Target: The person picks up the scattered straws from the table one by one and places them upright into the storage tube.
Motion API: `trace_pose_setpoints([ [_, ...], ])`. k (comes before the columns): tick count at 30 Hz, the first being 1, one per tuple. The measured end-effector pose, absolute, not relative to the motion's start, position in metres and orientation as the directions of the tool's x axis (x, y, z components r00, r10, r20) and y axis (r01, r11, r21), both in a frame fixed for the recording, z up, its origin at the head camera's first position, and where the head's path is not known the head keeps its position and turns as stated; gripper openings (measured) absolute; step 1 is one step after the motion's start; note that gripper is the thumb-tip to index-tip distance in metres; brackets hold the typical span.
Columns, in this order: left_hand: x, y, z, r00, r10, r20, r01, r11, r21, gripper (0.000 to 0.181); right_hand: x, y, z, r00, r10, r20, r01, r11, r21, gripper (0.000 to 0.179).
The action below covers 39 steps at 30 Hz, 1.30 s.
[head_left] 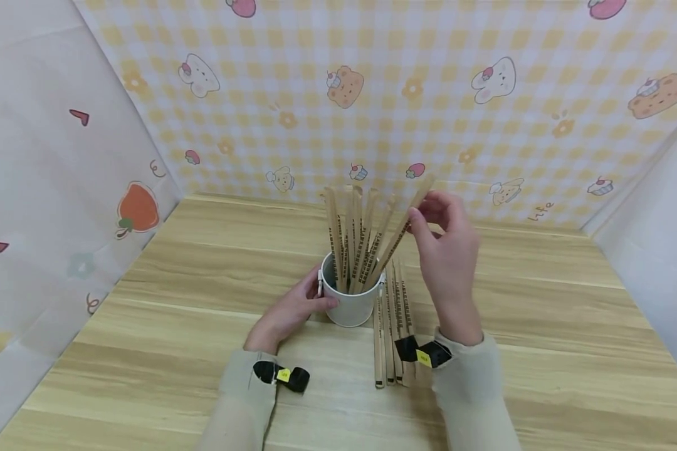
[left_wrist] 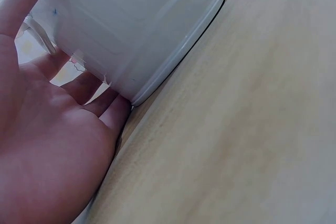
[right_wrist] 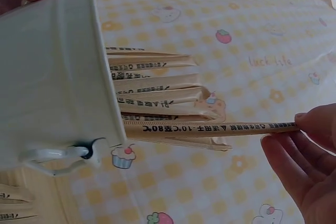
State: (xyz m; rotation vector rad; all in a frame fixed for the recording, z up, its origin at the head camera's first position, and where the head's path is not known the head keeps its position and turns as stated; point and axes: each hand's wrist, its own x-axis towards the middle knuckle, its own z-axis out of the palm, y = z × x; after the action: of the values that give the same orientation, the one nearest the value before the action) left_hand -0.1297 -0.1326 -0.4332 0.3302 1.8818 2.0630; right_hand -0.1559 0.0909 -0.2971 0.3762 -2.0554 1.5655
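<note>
A white bucket [head_left: 350, 310] with small side handles stands upright on the table. Several paper-wrapped straws [head_left: 356, 219] lean inside it, their upper ends above the rim. My left hand [head_left: 294, 307] holds the bucket from the left, thumb at the front; in the left wrist view its other fingers go behind the bucket [left_wrist: 126, 24]. Between thumb and fingertips, my right hand [head_left: 450, 257] pinches one wrapped straw [right_wrist: 210, 128] near its upper end. That straw slants to the right, its lower end inside the bucket. Printed lettering runs along the wrappers.
More wrapped straws [head_left: 379, 357] lie side by side on the wooden table [head_left: 180, 300], right of the bucket and partly behind the right wrist. A yellow checked cloth [head_left: 406, 119] hangs at the table's back edge. A pale patterned sheet [head_left: 45, 188] hangs on the left.
</note>
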Motion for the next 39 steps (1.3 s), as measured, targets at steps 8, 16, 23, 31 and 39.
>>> trace_pose_setpoints([
  [8, -0.136, -0.134, -0.450, -0.927, 0.373, -0.032, -0.063, -0.071, 0.996, 0.079, -0.172, 0.090, -0.320, -0.841, 0.042, 0.539, -0.498, 0.329, -0.803, 0.028],
  [16, -0.135, -0.134, -0.450, -0.923, 0.385, -0.019, -0.055, -0.082, 0.995, 0.081, -0.176, 0.086, -0.328, -0.876, -0.034, 0.481, -0.450, 0.411, -0.792, 0.029],
  [23, -0.135, -0.134, -0.449, -0.923, 0.385, -0.022, -0.055, -0.075, 0.996, 0.079, -0.177, 0.084, -0.332, -0.906, -0.054, 0.420, -0.393, 0.474, -0.788, 0.031],
  [31, -0.135, -0.134, -0.449, -0.920, 0.391, -0.016, -0.051, -0.080, 0.995, 0.079, -0.179, 0.085, -0.336, -0.920, -0.082, 0.384, -0.369, 0.511, -0.776, 0.032],
  [39, -0.135, -0.133, -0.448, -0.920, 0.391, -0.016, -0.055, -0.089, 0.994, 0.079, -0.179, 0.086, -0.337, -0.924, -0.112, 0.365, -0.362, 0.561, -0.744, 0.038],
])
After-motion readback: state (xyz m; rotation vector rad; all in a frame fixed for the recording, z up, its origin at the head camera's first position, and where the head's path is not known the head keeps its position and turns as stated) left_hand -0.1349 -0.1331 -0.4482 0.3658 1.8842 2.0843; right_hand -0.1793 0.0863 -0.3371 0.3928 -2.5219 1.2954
